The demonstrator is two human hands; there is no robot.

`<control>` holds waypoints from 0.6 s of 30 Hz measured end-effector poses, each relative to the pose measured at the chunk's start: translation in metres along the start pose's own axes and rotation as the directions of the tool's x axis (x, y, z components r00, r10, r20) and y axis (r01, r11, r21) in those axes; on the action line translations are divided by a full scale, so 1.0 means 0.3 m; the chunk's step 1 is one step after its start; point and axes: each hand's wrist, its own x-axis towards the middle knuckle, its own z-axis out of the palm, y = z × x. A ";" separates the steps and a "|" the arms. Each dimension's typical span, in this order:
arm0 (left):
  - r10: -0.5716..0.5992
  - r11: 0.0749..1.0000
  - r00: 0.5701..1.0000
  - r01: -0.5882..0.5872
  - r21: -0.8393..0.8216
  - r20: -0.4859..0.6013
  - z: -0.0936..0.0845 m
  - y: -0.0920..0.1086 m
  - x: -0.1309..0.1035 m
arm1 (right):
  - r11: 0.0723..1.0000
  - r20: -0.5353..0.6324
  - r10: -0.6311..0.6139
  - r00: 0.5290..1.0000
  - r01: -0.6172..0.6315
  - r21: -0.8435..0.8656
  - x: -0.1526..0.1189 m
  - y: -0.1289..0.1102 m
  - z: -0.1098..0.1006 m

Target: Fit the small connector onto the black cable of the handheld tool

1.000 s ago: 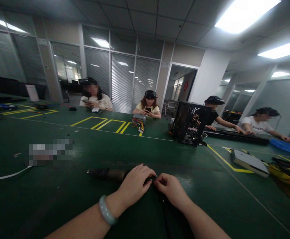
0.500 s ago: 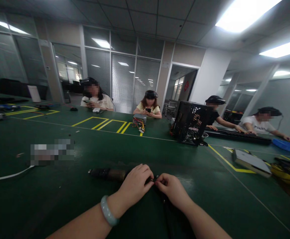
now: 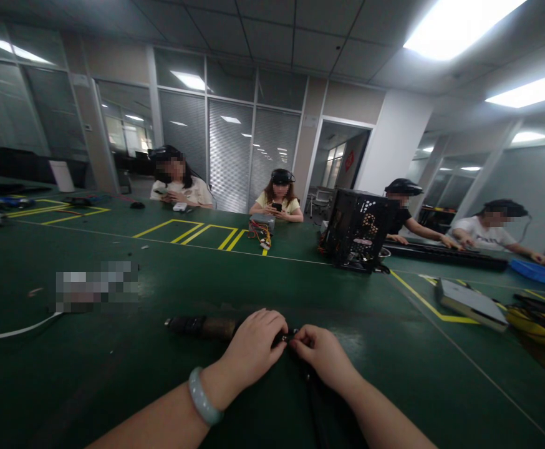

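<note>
Left hand [image 3: 256, 343] curled over right end of dark tool [image 3: 202, 327], near centre; right hand [image 3: 325, 358] pinched just beside, can't tell on what; looks like fine fingerwork; wants steady left

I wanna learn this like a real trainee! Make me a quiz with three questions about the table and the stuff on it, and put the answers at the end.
1. What does the left hand partly hide?
A) the black case
B) the dark tool
C) the blue tray

2. True or false: in the picture, the blue tray lies to the left of the black case.

3. Fill the gap: the person behind the wired box is holding a ____.

Key:
1. B
2. False: the blue tray lies to the right of the black case.
3. phone
</note>
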 end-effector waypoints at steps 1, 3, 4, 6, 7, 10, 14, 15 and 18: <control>-0.011 1.000 1.000 0.011 0.006 -0.008 0.001 -0.001 0.000 | 1.000 0.002 0.003 1.000 -0.003 0.004 0.000 0.000 0.000; -0.025 0.999 1.000 0.025 0.019 -0.009 0.003 -0.004 0.002 | 1.000 0.003 0.003 1.000 -0.003 0.010 0.000 -0.002 0.000; -0.026 0.999 1.000 0.026 0.022 -0.003 0.004 -0.005 0.002 | 1.000 0.002 0.001 1.000 -0.001 0.011 0.000 -0.004 0.001; -0.011 1.000 1.000 0.011 0.021 0.016 0.005 -0.007 0.003 | 1.000 -0.004 -0.005 1.000 0.005 0.014 -0.001 -0.007 0.001; 0.001 1.000 1.000 -0.002 0.020 0.024 0.004 -0.007 0.003 | 1.000 -0.006 -0.005 1.000 0.005 0.017 -0.002 -0.009 0.001; 0.028 0.999 0.999 -0.029 0.018 0.029 0.003 -0.007 0.001 | 1.000 -0.008 -0.002 1.000 0.002 0.027 -0.002 -0.012 0.001; 0.011 1.000 1.000 -0.012 0.024 0.007 0.004 -0.007 -0.002 | 1.000 -0.009 0.005 1.000 -0.004 0.028 -0.002 -0.009 0.002; 0.004 1.000 1.000 -0.004 0.027 0.003 0.004 -0.007 -0.002 | 1.000 -0.007 0.005 1.000 -0.005 0.030 -0.003 -0.008 0.002; -0.008 1.000 1.000 0.008 0.030 -0.001 0.006 -0.009 -0.001 | 0.999 -0.002 -0.001 1.000 0.001 0.036 -0.004 -0.007 0.001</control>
